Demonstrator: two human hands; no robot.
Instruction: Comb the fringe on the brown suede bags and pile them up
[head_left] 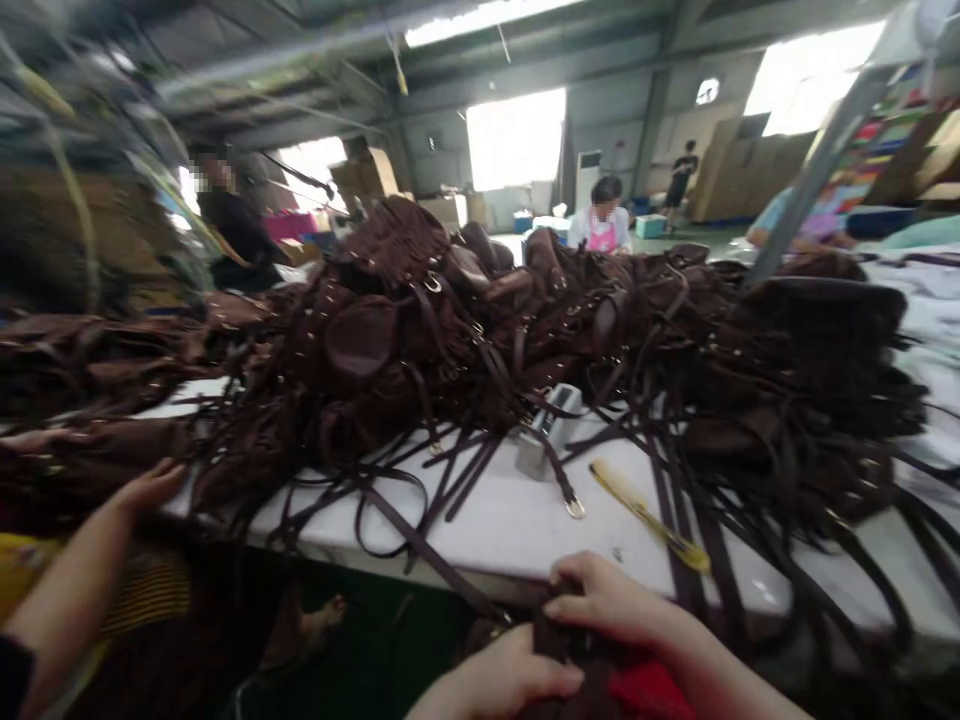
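Observation:
A dark brown bag (551, 640) is held low at the table's front edge, partly cut off by the bottom of the view. My left hand (514, 672) is closed on its near side, thumb pointing right. My right hand (604, 598) grips the upper part of the same bag, fingers curled over it. A brown strap (435, 560) runs from the table down towards the hands. Something red (651, 690) shows beneath my right wrist. On the table close by lie a buckled strap (555, 470) and a yellow tool (651, 515), its kind unclear.
A big heap of brown bags (360, 340) with straps and buckles covers much of the white table (495, 520). A grey block-like object (547, 435) stands among straps. At left, a co-worker's hand (154, 487) touches another brown bag. A slanted metal post (817, 180) rises at right.

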